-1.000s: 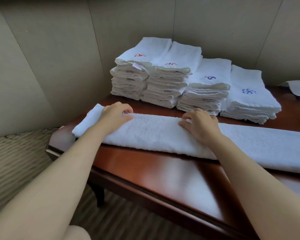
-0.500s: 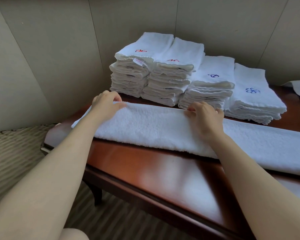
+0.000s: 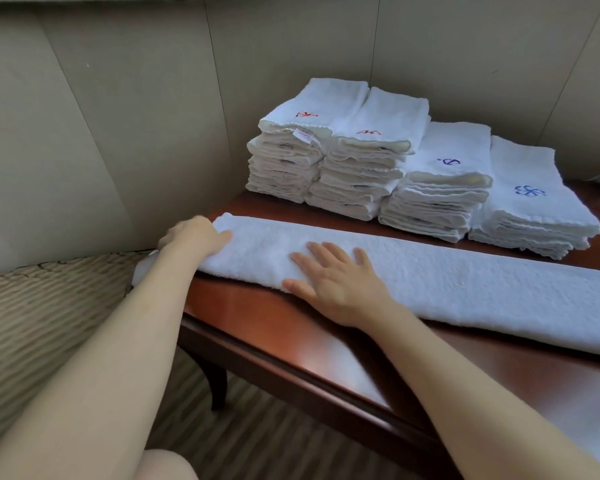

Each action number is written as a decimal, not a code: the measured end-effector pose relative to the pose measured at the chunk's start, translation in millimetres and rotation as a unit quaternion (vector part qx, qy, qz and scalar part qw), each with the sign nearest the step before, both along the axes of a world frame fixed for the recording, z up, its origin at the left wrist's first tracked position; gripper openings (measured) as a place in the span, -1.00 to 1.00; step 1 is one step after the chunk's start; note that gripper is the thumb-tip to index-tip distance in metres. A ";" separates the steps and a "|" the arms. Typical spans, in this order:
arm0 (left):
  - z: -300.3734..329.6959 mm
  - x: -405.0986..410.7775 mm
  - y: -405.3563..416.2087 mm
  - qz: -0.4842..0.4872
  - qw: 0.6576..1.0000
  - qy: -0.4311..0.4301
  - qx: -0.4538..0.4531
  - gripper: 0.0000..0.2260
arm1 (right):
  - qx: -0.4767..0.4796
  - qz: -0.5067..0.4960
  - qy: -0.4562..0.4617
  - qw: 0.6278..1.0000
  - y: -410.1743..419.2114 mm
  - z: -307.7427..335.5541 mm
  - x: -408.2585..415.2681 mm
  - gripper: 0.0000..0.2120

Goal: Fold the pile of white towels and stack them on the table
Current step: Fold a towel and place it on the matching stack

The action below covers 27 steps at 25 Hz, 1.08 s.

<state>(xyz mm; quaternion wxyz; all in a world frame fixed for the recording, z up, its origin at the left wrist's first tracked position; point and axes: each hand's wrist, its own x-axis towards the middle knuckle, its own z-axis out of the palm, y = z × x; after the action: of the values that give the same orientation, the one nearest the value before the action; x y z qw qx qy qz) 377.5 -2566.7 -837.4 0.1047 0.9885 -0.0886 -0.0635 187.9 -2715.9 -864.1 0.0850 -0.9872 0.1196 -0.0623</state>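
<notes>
White terry, a towel (image 3: 430, 271) already folded into a long strip, is laid along the bench (image 3: 291, 327) before four folded stacks (image 3: 378, 168). Its end is gripped by the left hand (image 3: 194, 237); the right hand (image 3: 333, 278) is pressed flat, fingers (image 3: 321, 252) straight. A crosswise fold is judged next, ends matched.
</notes>
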 end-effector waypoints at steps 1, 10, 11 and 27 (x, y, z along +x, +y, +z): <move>1.6 -0.7 6.4 0.006 1.000 0.022 -0.004 -0.37 | -0.029 0.019 0.033 0.999 7.4 -5.6 -0.3 -0.46; 49.1 -65.4 5.7 -0.010 0.801 0.180 -0.571 -0.85 | 0.173 0.028 -0.142 0.974 24.4 12.0 -24.7 -0.39; 65.6 -80.8 -3.5 -0.029 0.759 0.197 -0.620 -0.90 | 0.235 0.038 -0.161 0.958 28.3 20.6 -27.5 -0.38; 19.9 -224.7 -137.5 -0.512 0.849 -0.087 -0.094 -0.30 | 0.589 -0.210 -0.517 0.585 -101.5 85.7 -178.0 -0.60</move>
<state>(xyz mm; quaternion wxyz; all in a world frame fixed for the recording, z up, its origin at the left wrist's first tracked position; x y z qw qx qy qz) 152.8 -2704.1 -817.4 0.1412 0.7898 -0.5968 -0.0130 9.9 -2817.5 -778.4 0.6796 -0.4702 0.2696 -0.4943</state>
